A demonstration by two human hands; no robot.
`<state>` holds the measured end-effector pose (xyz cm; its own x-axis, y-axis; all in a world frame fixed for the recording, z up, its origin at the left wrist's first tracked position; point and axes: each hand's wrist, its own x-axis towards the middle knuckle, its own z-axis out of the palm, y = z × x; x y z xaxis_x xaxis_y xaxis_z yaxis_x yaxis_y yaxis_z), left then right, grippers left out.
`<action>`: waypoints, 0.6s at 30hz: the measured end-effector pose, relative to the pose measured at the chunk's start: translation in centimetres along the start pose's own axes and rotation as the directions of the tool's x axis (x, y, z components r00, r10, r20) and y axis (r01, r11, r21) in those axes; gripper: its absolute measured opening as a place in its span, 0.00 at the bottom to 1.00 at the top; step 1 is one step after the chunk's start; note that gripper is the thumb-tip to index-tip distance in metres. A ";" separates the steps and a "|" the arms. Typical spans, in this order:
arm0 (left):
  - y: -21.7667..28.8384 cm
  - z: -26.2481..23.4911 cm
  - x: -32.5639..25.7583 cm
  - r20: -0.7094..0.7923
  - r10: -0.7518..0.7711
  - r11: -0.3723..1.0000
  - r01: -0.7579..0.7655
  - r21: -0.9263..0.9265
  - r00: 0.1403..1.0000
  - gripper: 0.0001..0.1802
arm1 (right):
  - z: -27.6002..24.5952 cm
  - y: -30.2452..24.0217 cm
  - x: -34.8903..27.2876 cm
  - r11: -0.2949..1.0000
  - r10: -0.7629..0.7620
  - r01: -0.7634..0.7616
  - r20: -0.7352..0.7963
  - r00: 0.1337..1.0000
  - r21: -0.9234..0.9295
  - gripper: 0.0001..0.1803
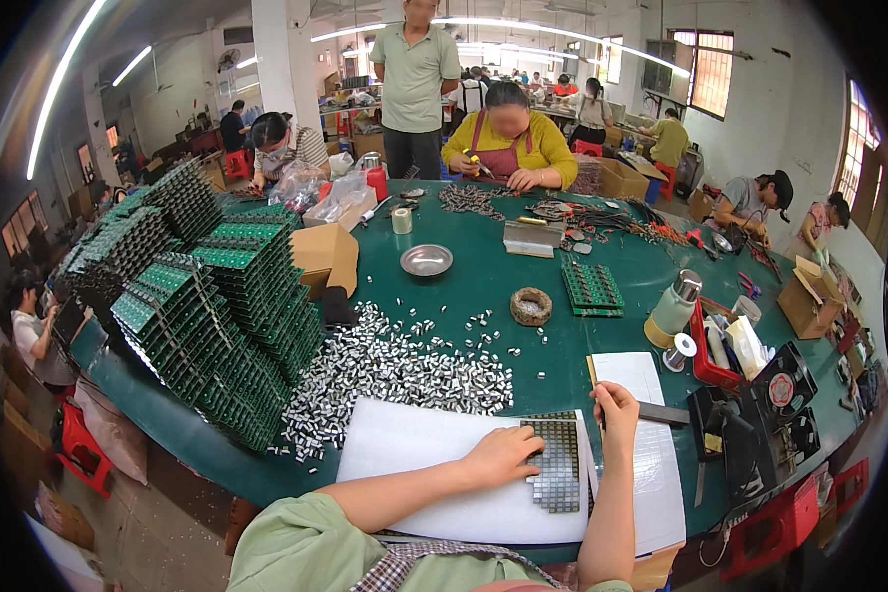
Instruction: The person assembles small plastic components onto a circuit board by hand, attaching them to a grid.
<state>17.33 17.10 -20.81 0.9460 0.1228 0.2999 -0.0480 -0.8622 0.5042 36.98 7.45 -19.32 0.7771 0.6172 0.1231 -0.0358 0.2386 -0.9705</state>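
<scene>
My left hand [503,455] lies over a white foam sheet [414,493], palm down, its fingers stretched onto a grid of small metal pieces [556,490]. These pieces stand in close rows at the sheet's right side. Just right of the grid, my right hand [618,407] is raised with thumb and fingers closed in a pinch. A thin yellowish strip [591,368] shows by its fingertips; whether the hand holds it I cannot tell. Beyond the sheet spreads a heap of loose silver metal pieces [395,370].
Tall stacks of green circuit boards [207,326] rise at left. A metal dish [426,260], a round brown holder [531,307] and more boards [592,286] sit farther back. A white panel [641,454], thermos [673,311] and red tray [712,345] stand right. Co-workers sit around the table.
</scene>
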 end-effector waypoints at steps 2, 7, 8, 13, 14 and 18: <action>0.0 -0.2 -0.2 -0.013 -0.010 1.000 0.009 -0.030 1.000 0.16 | 0.1 0.1 0.0 1.000 0.008 -0.008 -0.001 1.000 0.009 0.09; 1.2 -0.6 -0.9 0.194 0.109 0.994 -0.105 -0.029 0.975 0.15 | -0.1 -0.3 -0.6 1.000 -0.001 0.000 -0.036 0.999 -0.019 0.09; 1.6 -0.5 -1.0 0.205 0.115 0.993 -0.108 -0.044 0.972 0.15 | -0.4 -0.4 -1.0 1.000 0.009 -0.011 -0.051 0.999 -0.024 0.09; 0.7 0.5 -0.8 0.188 0.109 0.985 -0.080 -0.156 0.976 0.10 | -0.6 0.4 -0.6 0.981 0.051 -0.056 -0.033 0.998 -0.186 0.13; 0.6 0.2 -0.7 0.190 0.087 0.987 -0.058 -0.153 0.978 0.10 | 0.2 0.0 -0.3 0.979 0.046 -0.046 -0.007 0.999 -0.198 0.14; 1.2 -0.4 -1.1 0.122 0.110 0.989 -0.121 0.084 0.986 0.05 | 1.3 1.0 0.8 0.984 0.039 -0.036 0.014 0.999 -0.177 0.14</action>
<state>16.11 16.09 -20.18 0.9671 -0.0340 0.2522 -0.1348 -0.9090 0.3944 36.79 9.17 -19.89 0.7662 0.6365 0.0883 0.0481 0.0801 -0.9956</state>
